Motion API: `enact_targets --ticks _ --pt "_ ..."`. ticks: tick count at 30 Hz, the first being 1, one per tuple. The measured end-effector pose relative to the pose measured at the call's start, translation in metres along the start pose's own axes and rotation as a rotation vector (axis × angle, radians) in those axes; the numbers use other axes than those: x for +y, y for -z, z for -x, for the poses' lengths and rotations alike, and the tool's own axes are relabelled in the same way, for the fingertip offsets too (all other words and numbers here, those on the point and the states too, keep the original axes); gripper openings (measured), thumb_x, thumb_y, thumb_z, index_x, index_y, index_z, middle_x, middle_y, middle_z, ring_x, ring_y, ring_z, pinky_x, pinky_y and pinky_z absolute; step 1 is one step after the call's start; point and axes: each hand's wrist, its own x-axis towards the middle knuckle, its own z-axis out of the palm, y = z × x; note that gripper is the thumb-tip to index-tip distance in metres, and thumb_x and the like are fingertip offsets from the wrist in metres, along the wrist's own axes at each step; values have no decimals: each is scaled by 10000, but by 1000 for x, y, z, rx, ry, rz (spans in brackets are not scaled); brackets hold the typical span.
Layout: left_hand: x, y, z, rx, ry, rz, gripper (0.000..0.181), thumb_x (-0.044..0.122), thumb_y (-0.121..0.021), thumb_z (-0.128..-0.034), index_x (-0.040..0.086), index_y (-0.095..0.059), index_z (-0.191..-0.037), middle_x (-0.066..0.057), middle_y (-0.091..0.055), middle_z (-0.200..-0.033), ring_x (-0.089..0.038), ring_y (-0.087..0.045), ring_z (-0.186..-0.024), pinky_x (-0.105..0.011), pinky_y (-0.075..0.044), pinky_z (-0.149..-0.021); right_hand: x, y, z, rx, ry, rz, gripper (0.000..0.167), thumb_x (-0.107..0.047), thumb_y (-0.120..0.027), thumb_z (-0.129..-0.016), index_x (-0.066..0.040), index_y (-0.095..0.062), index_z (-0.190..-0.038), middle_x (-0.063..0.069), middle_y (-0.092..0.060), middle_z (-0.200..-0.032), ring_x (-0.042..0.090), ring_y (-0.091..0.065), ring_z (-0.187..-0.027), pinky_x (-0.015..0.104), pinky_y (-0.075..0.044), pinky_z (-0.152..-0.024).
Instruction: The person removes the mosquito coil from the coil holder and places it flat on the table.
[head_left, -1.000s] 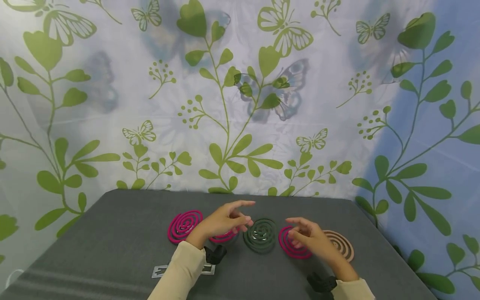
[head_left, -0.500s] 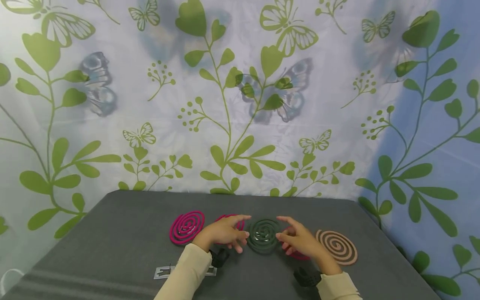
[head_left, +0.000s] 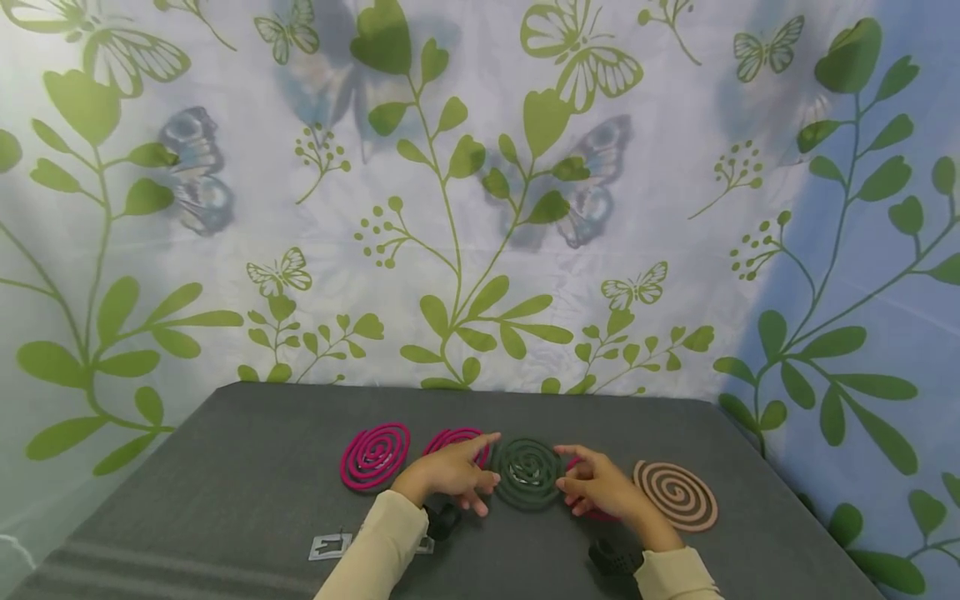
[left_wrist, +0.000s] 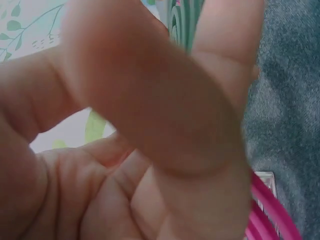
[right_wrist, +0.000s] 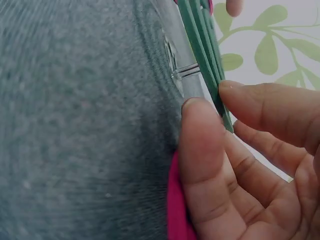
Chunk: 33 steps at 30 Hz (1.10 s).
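A dark green spiral mosquito coil (head_left: 527, 498) lies flat between my two hands in the head view. My left hand (head_left: 453, 472) holds its left edge with the index finger and thumb; in the left wrist view the blurred fingers mostly hide this contact. On the opposite edge, my right hand (head_left: 602, 485) pinches the coil; the right wrist view shows the green rim (right_wrist: 202, 50) between thumb and index finger. Something shiny shows at the coil's centre. Behind each hand sits a partly covered pink coil, one on the left (head_left: 454, 435) and one on the right (head_left: 573, 463).
Another pink coil (head_left: 375, 456) lies at the far left, and a tan coil (head_left: 675, 496) at the right. Flat silvery metal pieces (head_left: 330, 547) rest near the left sleeve, partly covered by it. A patterned curtain (head_left: 480, 208) hangs behind the grey table (head_left: 255, 467).
Over the last second both hands came down and inward onto the green coil's edges. The left pink coil and the tan coil became more visible. Little differs over the last half second.
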Motion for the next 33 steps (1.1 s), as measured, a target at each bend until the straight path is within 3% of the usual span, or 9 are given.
enact_targets --ticks 3,4,7,10,11,15,22,28,33 --pt "-59 5 -46 -61 -47 83 932 319 -822 -989 262 -265 -1735 -100 -750 -1060 -308 -800 -769 -385 -636 -644 5 1 2 -8 -2 -18 646 23 -673 -1041 203 -321 -1552 92 -692 -907 184 -646 -756 287 -607 -619" --pt "-68 4 -51 -62 -63 103 928 355 -821 -990 290 -268 -1732 -92 -750 -1071 -303 -800 -771 -383 -634 -634 7 1 3 -8 -1 -29 649 25 -676 -1037 205 -321 -1549 86 -690 -900 179 -642 -755 277 -604 -617" --pt "-34 -6 -24 -21 -41 99 879 275 -780 -1028 205 -263 -1736 -132 -756 -1115 -305 -793 -761 -349 -618 -612 13 -1 5 -12 2 -66 659 29 -686 -1032 209 -315 -1545 68 -682 -882 153 -638 -748 250 -594 -616" --pt "22 -18 25 50 -10 50 783 128 -691 -1071 58 -255 -1718 -130 -752 -1157 -210 -760 -709 -265 -563 -583 16 -5 6 -21 9 -115 676 29 -686 -1034 208 -294 -1554 52 -686 -880 121 -640 -738 230 -588 -622" --pt "33 -19 35 55 7 45 782 87 -688 -1063 20 -253 -1709 -146 -752 -1158 -209 -755 -705 -257 -554 -582 17 -6 5 -24 12 -125 678 27 -685 -1037 205 -289 -1558 49 -689 -881 115 -643 -735 229 -587 -623" --pt "33 -18 40 57 6 38 775 91 -682 -1064 -6 -253 -1702 -141 -749 -1142 -190 -756 -712 -250 -563 -595 19 -9 4 -25 19 -146 692 2 -697 -1043 189 -292 -1571 41 -698 -899 103 -647 -736 225 -586 -628" --pt "28 -18 35 52 -31 47 785 124 -684 -1065 -7 -247 -1704 -134 -759 -1124 -173 -762 -724 -246 -569 -588 21 -6 3 7 9 -151 685 27 -705 -1029 180 -314 -1570 50 -700 -901 106 -647 -732 235 -594 -623" --pt "36 -20 38 85 -28 69 765 66 -648 -1066 -4 -237 -1707 -169 -760 -1168 -161 -743 -701 -233 -543 -564 16 -2 5 29 35 -153 683 22 -707 -1029 169 -324 -1574 45 -708 -930 113 -663 -752 241 -599 -634" --pt "39 -16 38 119 -67 59 776 66 -647 -1067 -23 -214 -1705 -169 -757 -1171 -134 -732 -701 -228 -536 -573 9 3 4 41 74 -160 717 -4 -721 -1031 150 -307 -1596 27 -722 -954 105 -674 -764 254 -609 -653"
